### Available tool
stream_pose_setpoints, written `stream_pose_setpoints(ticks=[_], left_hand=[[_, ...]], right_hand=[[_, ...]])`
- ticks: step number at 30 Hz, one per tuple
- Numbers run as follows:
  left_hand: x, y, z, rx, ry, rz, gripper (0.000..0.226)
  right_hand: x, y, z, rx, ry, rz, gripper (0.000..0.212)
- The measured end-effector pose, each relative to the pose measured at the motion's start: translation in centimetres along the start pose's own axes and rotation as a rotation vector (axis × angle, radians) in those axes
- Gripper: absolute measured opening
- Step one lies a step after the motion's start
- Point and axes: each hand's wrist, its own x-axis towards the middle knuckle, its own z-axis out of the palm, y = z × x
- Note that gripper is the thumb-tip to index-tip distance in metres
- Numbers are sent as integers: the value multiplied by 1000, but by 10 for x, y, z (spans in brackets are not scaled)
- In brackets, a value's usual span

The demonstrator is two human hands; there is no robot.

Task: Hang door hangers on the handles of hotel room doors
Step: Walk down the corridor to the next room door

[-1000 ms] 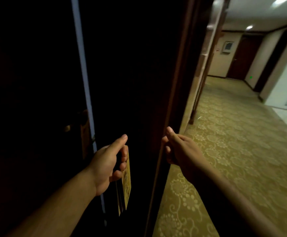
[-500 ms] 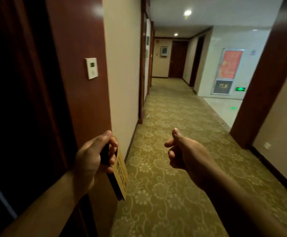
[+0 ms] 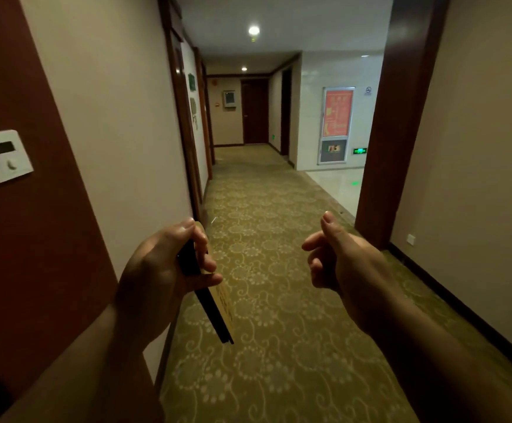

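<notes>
My left hand (image 3: 169, 264) is shut on a stack of door hangers (image 3: 218, 309), thin gold-faced cards with dark edges that point down and to the right below my fingers. My right hand (image 3: 337, 257) is held in front of me over the carpet, fingers loosely curled with the thumb up, holding nothing. No door handle is in view near my hands. A dark wooden door (image 3: 254, 111) stands closed at the far end of the corridor, and door frames (image 3: 184, 123) line the left wall.
A hotel corridor with patterned gold carpet (image 3: 263, 270) runs ahead. A white wall switch panel (image 3: 4, 155) sits on the brown panel at left. On the right is a dark wooden pillar (image 3: 395, 141), then a tiled lobby with a red poster (image 3: 337, 112) and a green exit sign (image 3: 360, 151).
The view has swung right, away from the dark door and down the corridor. Both hands have stayed in front of me; the left still holds the hangers, and the right has drifted right.
</notes>
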Motion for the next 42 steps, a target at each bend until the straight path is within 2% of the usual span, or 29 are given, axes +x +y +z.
stream_pose_setpoints(ticks=[5, 9, 14, 22, 29, 36, 42], left_hand=[[67, -25, -18, 6, -43, 4, 26], [129, -43, -50, -60, -11, -43, 27], [217, -57, -84, -21, 15, -88, 27], [336, -97, -109, 26, 181, -114, 28], [457, -139, -123, 39, 243, -105, 28], [584, -168, -130, 31, 321, -92, 29], [669, -185, -153, 23, 317, -76, 23]], right_hand=[[77, 4, 7, 8, 7, -16, 54], [152, 21, 37, 17, 0, 3, 53], [243, 34, 73, -62, -13, -36, 53], [364, 64, 89, 20, 55, 48, 52], [500, 91, 91, -60, 57, 39, 51], [651, 103, 81, -78, -16, 79, 55], [754, 109, 100, -119, -89, 53, 56]])
